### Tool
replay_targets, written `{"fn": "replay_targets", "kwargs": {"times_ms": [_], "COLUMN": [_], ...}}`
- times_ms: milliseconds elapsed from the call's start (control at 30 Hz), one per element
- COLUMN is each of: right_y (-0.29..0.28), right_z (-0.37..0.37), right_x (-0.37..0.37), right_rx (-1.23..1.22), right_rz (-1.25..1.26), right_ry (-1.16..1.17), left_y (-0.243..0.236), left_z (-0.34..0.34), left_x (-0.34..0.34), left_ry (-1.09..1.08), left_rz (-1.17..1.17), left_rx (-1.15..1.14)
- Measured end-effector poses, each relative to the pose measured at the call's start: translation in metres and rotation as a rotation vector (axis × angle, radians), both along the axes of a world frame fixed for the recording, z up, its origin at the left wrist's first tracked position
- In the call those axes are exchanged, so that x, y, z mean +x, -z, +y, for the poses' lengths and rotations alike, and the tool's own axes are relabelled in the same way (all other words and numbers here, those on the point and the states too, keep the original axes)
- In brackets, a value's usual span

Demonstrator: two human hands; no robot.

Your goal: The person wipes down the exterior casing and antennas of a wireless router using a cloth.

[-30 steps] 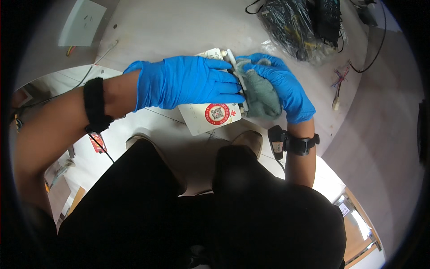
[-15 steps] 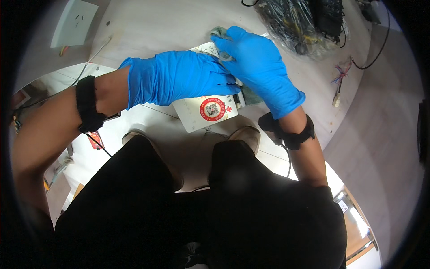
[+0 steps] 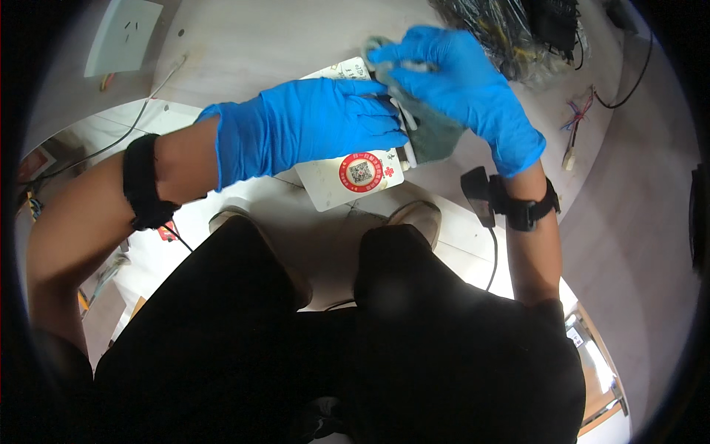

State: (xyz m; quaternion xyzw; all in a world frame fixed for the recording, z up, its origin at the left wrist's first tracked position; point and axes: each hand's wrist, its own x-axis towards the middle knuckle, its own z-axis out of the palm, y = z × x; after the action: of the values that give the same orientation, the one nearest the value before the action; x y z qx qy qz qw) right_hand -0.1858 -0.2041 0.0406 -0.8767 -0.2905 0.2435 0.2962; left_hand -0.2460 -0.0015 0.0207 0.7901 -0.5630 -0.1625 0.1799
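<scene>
My left hand (image 3: 318,120), in a blue glove, lies flat across a white plate-like device (image 3: 325,186) with rounded corners, fingers stretched toward its right edge. A round red sticker (image 3: 360,172) with a square code shows below the fingers; the hand hides the device's middle. Small pale stubs (image 3: 409,116) stand along the right edge. In its bent fingers my gloved right hand (image 3: 458,81) grips a grey-green cloth (image 3: 433,137) at the device's far right corner. Part of the cloth hangs down beside that edge, and the palm hides some of it.
A clear plastic bag (image 3: 492,37) of dark cables and a black adapter (image 3: 553,26) lie on the pale tabletop (image 3: 259,37) at the far right. Near them is a frayed cable end (image 3: 573,126). A white wall socket (image 3: 123,37) stands far left, with a thin cable (image 3: 148,103) below.
My right hand has shifted right and away from my left hand, uncovering more of the cloth and the device's right edge. My left hand stays on the device. The view has shifted slightly.
</scene>
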Motion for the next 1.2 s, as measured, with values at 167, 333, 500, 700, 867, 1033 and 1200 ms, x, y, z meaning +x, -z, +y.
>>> {"fn": "replay_targets", "kwargs": {"times_ms": [167, 333, 500, 700, 867, 1033, 1200], "right_y": [0.03, 0.028, 0.031, -0.005, 0.012, 0.017, 0.002], "right_z": [0.017, 0.011, -0.015, 0.019, 0.046, 0.037, 0.029], "right_x": [0.008, 0.021, 0.028, 0.014, 0.011, 0.035, 0.038], "right_rx": [0.141, 0.027, 0.174, 0.298, 0.244, 0.315, 0.397], "right_rz": [-0.084, -0.275, -0.337, 0.285, 0.131, 0.264, 0.499], "right_ry": [0.1, -0.28, -0.457, 0.108, -0.185, -0.324, -0.347], "left_y": [-0.003, -0.001, 0.005, -0.008, 0.015, 0.013, 0.012], "left_z": [-0.02, -0.015, -0.022, -0.024, -0.024, -0.025, -0.022], "left_x": [-0.016, -0.022, -0.027, -0.027, -0.031, -0.03, -0.03], "left_ry": [0.002, 0.029, 0.105, 0.203, 0.013, 0.095, 0.105], "left_rz": [-0.375, -0.443, -0.411, -0.559, -0.277, -0.374, -0.347], "left_rx": [0.28, 0.312, 0.288, 0.385, 0.251, 0.26, 0.282]}}
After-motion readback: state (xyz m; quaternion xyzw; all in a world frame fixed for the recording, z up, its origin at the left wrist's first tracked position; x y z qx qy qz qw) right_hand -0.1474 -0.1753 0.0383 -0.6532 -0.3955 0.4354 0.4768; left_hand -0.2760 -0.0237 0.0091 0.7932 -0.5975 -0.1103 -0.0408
